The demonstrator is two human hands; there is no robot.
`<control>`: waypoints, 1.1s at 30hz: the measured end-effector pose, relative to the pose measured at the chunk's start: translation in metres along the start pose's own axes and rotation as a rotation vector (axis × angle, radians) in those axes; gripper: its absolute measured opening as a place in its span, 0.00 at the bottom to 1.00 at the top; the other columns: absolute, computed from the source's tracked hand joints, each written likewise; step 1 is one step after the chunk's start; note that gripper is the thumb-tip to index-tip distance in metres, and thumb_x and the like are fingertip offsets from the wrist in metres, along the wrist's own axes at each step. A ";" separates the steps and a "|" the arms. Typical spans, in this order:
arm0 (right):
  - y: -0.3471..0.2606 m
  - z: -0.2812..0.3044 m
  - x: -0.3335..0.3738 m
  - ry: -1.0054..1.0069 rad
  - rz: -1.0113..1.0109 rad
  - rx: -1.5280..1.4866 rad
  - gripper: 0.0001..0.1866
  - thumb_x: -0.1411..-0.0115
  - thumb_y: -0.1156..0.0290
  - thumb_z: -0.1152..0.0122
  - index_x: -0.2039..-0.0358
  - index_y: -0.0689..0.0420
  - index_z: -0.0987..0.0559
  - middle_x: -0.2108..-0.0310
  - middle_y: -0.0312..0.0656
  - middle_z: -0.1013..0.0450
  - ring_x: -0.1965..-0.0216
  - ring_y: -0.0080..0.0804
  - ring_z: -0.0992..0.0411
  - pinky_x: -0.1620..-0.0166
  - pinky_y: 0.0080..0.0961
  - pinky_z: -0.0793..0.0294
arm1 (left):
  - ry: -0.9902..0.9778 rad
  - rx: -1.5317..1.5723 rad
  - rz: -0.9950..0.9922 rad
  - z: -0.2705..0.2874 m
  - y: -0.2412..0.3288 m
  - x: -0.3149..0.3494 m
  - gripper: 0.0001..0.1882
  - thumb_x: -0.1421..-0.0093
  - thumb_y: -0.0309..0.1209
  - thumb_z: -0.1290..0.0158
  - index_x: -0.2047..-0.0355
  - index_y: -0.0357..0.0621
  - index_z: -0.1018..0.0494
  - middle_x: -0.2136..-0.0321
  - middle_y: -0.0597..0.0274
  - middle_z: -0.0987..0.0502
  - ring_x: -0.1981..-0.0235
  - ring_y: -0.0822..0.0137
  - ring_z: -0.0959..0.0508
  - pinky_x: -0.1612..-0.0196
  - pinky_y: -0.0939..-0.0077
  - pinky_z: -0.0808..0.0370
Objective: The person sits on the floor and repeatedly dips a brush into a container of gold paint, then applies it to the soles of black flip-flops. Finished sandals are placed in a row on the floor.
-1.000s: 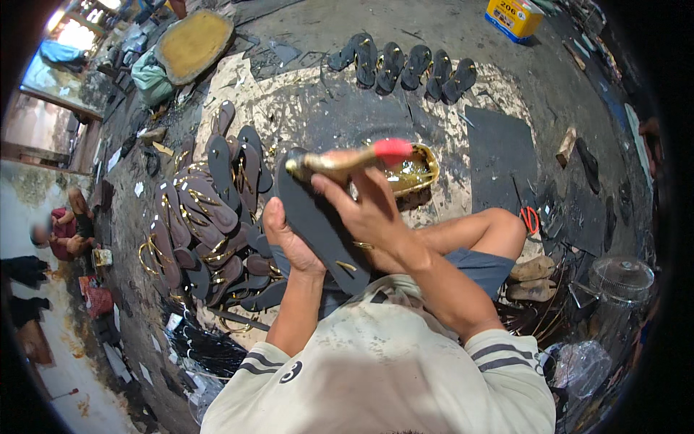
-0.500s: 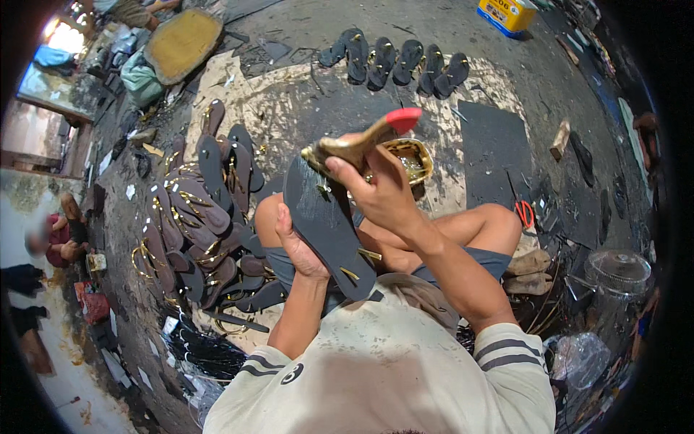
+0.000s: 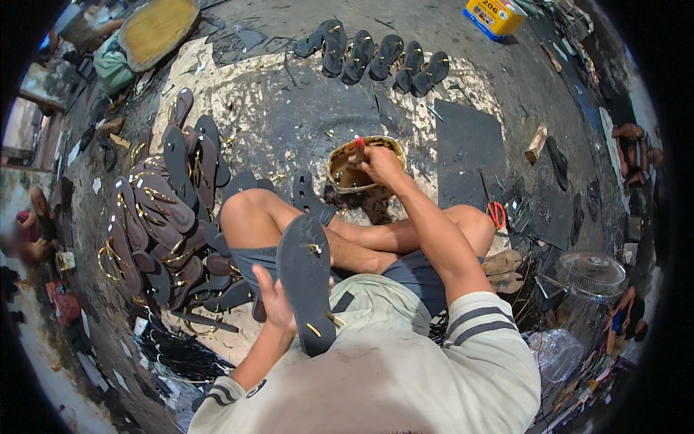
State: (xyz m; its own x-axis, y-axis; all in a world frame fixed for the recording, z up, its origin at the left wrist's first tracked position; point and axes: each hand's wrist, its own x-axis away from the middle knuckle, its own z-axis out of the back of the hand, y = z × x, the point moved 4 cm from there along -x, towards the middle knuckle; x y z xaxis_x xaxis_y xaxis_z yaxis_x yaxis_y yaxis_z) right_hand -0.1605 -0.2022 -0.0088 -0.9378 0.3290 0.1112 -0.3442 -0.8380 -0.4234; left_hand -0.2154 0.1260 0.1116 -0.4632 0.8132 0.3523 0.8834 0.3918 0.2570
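Observation:
My left hand holds a dark flip-flop sole upright over my lap, thumb along its edge and the other fingers mostly hidden behind it. Short gold strap ends poke through the sole near its heel and toe. My right hand reaches forward, closed around a brush with a red-tipped handle. The brush's lower end is down in a tub of brownish, glue-like stuff and is hidden.
At left lies a heap of sandals with gold straps. Several dark sandals stand in a row at the far side. A black sheet, red-handled scissors and a fan lie to the right. A yellow-and-blue can stands far right.
My right hand has taken the brush off the sole and moved it forward into the tub. My left hand has lowered the sole toward me and turned it more upright. The view has shifted.

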 end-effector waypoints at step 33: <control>-0.160 0.144 0.101 0.445 0.644 -0.562 0.14 0.46 0.72 0.31 0.58 0.52 0.18 0.61 0.41 0.22 0.59 0.42 0.25 0.58 0.38 0.30 | -0.024 -0.162 -0.330 -0.059 0.056 -0.148 0.33 0.32 0.60 0.57 0.48 0.41 0.28 0.58 0.49 0.20 0.62 0.60 0.18 0.57 0.67 0.18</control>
State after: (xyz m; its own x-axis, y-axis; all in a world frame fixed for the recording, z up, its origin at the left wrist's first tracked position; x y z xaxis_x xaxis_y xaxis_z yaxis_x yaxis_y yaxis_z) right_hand -0.2068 -0.0970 0.1997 -0.7961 0.1108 -0.5949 0.4111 -0.6224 -0.6660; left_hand -0.1016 0.0023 0.1275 -0.7176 0.6653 0.2059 0.6633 0.5627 0.4934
